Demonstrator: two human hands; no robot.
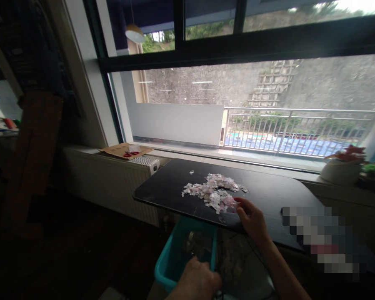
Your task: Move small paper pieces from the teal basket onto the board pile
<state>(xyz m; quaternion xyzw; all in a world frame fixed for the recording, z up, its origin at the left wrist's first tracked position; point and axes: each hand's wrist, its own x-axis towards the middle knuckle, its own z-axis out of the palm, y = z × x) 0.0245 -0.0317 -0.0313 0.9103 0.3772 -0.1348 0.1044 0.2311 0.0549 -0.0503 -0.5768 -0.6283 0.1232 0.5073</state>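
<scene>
A loose pile of small white and pinkish paper scraps (215, 189) lies on a dark tabletop (268, 187). At the pile's near right edge, my right hand (253, 221) pinches a thin pinkish piece (227, 203) that rests against the scraps. Whether this is paper or clear plastic I cannot make out. Below the table's front edge is a teal plastic bin (164, 262), with some pale, see-through material inside. My left hand (198, 276) is closed over the bin's near right rim; its fingertips are hidden from me.
Red-handled scissors (131, 154) lie on brown paper (112, 149) above the radiator (112, 175). A blurred-out object (318, 237) sits at the table's right end. A white plant pot (340, 171) stands by the window. Cardboard (40, 146) leans at left.
</scene>
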